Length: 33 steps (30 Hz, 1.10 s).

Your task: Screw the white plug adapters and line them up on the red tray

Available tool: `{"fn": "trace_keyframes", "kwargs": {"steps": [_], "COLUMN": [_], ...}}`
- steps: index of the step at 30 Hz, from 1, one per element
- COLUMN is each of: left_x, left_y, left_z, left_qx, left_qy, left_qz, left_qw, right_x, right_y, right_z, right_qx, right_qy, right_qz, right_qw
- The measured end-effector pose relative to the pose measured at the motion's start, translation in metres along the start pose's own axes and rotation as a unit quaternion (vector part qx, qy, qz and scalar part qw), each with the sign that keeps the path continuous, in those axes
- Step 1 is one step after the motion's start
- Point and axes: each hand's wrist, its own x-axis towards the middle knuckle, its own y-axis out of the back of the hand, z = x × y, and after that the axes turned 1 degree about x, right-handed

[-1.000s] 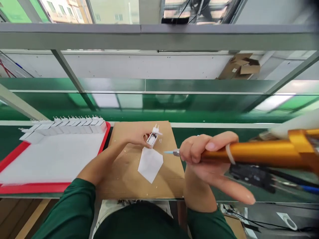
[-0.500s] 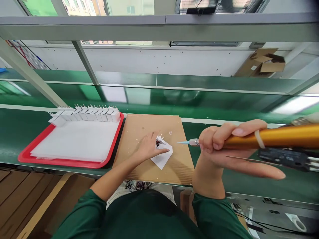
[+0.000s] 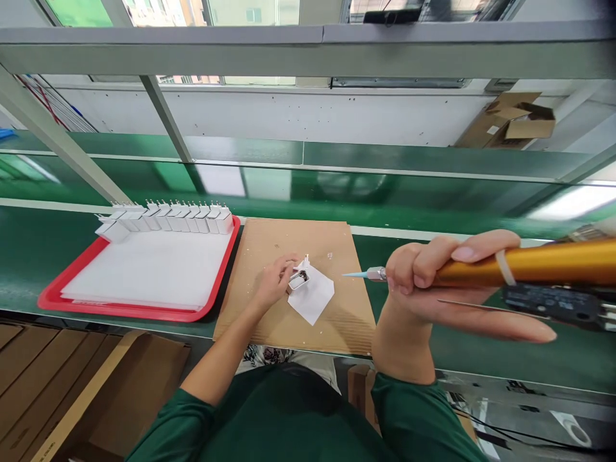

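My left hand (image 3: 275, 281) is closed around the side of a white plug adapter housing (image 3: 299, 278). The housing's open end shows dark parts inside, and its pins point away from me. Beneath it, a square of white paper (image 3: 315, 300) lies on a cardboard sheet (image 3: 346, 327). My right hand (image 3: 418, 273) grips a gold dispensing gun (image 3: 563, 262) held level above the bench. Its thin blue nozzle (image 3: 356, 275) points left toward the housing, some way apart from it. A black lever switch (image 3: 553, 305) is strapped along the gun, near my outstretched thumb or finger.
On the left, a red tray (image 3: 219, 282) lined with white sheets carries a row of white plug adapters (image 3: 178, 219) along its far edge. A metal frame bar (image 3: 298, 54) crosses above the green bench. An open cardboard box (image 3: 529, 125) stands at the back right.
My left hand has drawn back to the left, and the adapter housing has turned and shifted slightly left, so its open end shows more. The right hand and dispensing gun stay nearly in place.
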Motion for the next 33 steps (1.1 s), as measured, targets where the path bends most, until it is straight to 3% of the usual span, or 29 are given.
{"fn": "trace_keyframes", "kwargs": {"steps": [3,7,10,16,20,25,33], "left_x": [-0.008,-0.023,-0.032,-0.029,-0.023,-0.020,-0.016], "left_y": [0.002,0.003,0.001,-0.017,-0.016,-0.004,0.007], "left_z": [-0.009,-0.014,-0.014,-0.006,0.010,0.042,0.081], "left_qx": [0.066,0.058,0.060,0.196,0.140,0.039,0.129], "left_qy": [0.009,0.028,-0.001,0.009,-0.012,-0.066,-0.156], "left_qz": [0.033,-0.033,-0.091,-0.083,-0.071,-0.082,-0.042], "left_qw": [0.997,0.997,0.994,0.977,0.988,0.994,0.978], "right_x": [0.000,0.000,-0.001,-0.004,-0.009,-0.010,-0.011], "right_y": [0.001,0.001,0.002,0.000,-0.002,-0.005,-0.003], "right_z": [0.000,0.001,0.001,0.002,0.003,0.002,0.001], "right_qx": [-0.007,-0.002,0.007,0.017,0.038,0.045,0.021], "right_qy": [0.004,0.009,0.010,0.008,0.000,-0.009,-0.013], "right_qz": [-0.011,-0.020,-0.021,-0.011,0.020,0.017,0.025], "right_qw": [1.000,1.000,1.000,1.000,0.999,0.999,0.999]}}
